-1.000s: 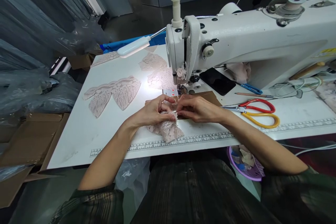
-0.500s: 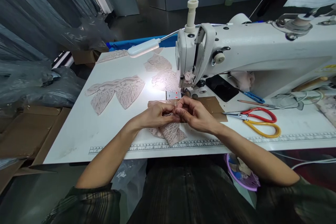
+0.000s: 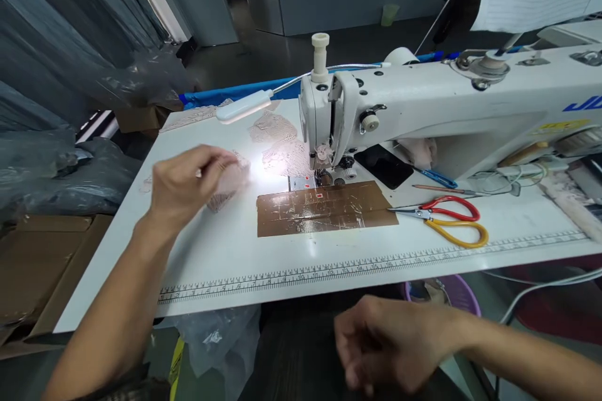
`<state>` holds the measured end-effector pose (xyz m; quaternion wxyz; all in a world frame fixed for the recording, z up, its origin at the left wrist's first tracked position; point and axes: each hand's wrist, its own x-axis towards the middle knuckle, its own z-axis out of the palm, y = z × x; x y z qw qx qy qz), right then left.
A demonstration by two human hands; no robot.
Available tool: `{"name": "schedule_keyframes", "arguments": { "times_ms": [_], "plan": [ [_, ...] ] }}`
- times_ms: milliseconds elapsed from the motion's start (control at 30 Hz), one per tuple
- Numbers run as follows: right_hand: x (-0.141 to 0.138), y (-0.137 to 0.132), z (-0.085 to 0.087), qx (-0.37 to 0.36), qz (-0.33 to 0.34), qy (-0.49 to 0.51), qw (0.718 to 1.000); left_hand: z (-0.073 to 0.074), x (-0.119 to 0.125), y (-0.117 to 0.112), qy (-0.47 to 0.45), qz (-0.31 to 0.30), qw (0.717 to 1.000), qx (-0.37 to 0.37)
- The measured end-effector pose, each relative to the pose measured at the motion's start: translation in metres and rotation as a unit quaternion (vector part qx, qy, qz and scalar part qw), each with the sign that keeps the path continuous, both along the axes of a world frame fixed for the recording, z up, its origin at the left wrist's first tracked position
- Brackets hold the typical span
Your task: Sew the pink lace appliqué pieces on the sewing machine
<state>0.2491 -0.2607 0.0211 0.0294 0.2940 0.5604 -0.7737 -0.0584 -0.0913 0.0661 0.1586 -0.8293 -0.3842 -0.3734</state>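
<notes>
My left hand is raised over the left part of the white table, its fingers closed on a pale pink lace piece. Under and behind it lie more lace pieces, lit by the lamp. My right hand is low, below the table's front edge, blurred, fingers curled; whether it holds anything cannot be made out. A brown taped patch lies bare in front of the needle of the white sewing machine.
Red and yellow scissors lie right of the patch, with a blue tool and a dark phone behind. A gooseneck lamp shines on the table. A purple basket hangs under the front edge. Cardboard and plastic sheeting fill the left.
Both hands left the lace at the taped patch. The left hand carried the lace piece away to the left. The right hand dropped below the table edge. The patch is now bare.
</notes>
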Motion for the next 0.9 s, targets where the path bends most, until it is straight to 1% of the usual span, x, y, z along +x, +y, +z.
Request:
{"name": "schedule_keyframes", "arguments": {
  "times_ms": [33,67,100,133,200,233,267,333,367,400,433,467,500,533,567,600,633,667,700,733,767,800,833,900],
  "plan": [
    [0.006,0.003,0.005,0.102,0.012,-0.039,0.994,0.003,-0.002,0.002,-0.049,0.037,0.998,0.001],
    [0.012,0.008,0.010,0.212,0.015,-0.083,0.974,0.003,0.000,0.002,-0.088,0.062,0.994,-0.006],
    [0.017,0.014,0.013,0.292,0.022,-0.115,0.949,0.002,0.004,0.001,-0.114,0.074,0.990,-0.025],
    [0.021,0.021,0.016,0.352,0.027,-0.136,0.926,-0.002,0.011,-0.001,-0.128,0.075,0.987,-0.056],
    [0.025,0.035,0.015,0.430,0.020,-0.147,0.891,-0.013,0.027,-0.006,-0.117,0.054,0.981,-0.144],
    [0.025,0.043,0.011,0.466,-0.002,-0.145,0.873,-0.020,0.035,-0.008,-0.104,0.039,0.977,-0.184],
    [0.022,0.052,0.005,0.510,-0.039,-0.144,0.847,-0.026,0.043,-0.010,-0.087,0.018,0.972,-0.217],
    [0.013,0.067,-0.010,0.599,-0.126,-0.160,0.774,-0.037,0.056,-0.013,-0.071,-0.017,0.964,-0.256],
    [0.008,0.073,-0.017,0.628,-0.157,-0.168,0.744,-0.041,0.061,-0.015,-0.069,-0.029,0.961,-0.268],
    [0.002,0.075,-0.024,0.640,-0.174,-0.176,0.728,-0.045,0.066,-0.016,-0.070,-0.036,0.958,-0.277],
    [-0.003,0.075,-0.029,0.638,-0.173,-0.178,0.729,-0.048,0.070,-0.018,-0.073,-0.041,0.955,-0.284],
    [-0.007,0.071,-0.031,0.630,-0.153,-0.158,0.745,-0.051,0.073,-0.020,-0.076,-0.044,0.953,-0.289],
    [-0.009,0.063,-0.031,0.615,-0.113,-0.112,0.773,-0.054,0.077,-0.024,-0.080,-0.049,0.952,-0.292],
    [-0.009,0.054,-0.029,0.586,-0.062,-0.040,0.807,-0.058,0.080,-0.029,-0.080,-0.058,0.951,-0.293],
    [-0.007,0.044,-0.025,0.530,-0.003,0.037,0.847,-0.062,0.083,-0.035,-0.072,-0.075,0.950,-0.296],
    [-0.003,0.035,-0.019,0.454,0.057,0.108,0.882,-0.065,0.086,-0.042,-0.053,-0.101,0.949,-0.294],
    [0.002,0.028,-0.013,0.376,0.094,0.149,0.910,-0.069,0.089,-0.049,-0.022,-0.135,0.948,-0.288],
    [0.008,0.025,-0.008,0.321,0.100,0.156,0.929,-0.071,0.091,-0.056,0.018,-0.171,0.944,-0.281],
    [0.015,0.027,-0.003,0.294,0.086,0.135,0.942,-0.072,0.092,-0.062,0.059,-0.206,0.939,-0.270],
    [0.022,0.031,0.000,0.306,0.040,0.094,0.946,-0.072,0.091,-0.066,0.091,-0.232,0.933,-0.260],
    [0.029,0.039,0.001,0.343,-0.016,0.047,0.938,-0.070,0.089,-0.068,0.109,-0.247,0.929,-0.253],
    [0.035,0.049,0.000,0.384,-0.068,0.001,0.921,-0.067,0.086,-0.068,0.115,-0.248,0.928,-0.252],
    [0.040,0.058,-0.002,0.427,-0.108,-0.033,0.897,-0.063,0.082,-0.066,0.108,-0.236,0.931,-0.256],
    [0.045,0.076,-0.010,0.492,-0.152,-0.072,0.854,-0.055,0.073,-0.060,0.090,-0.178,0.944,-0.262]
  ]
}}
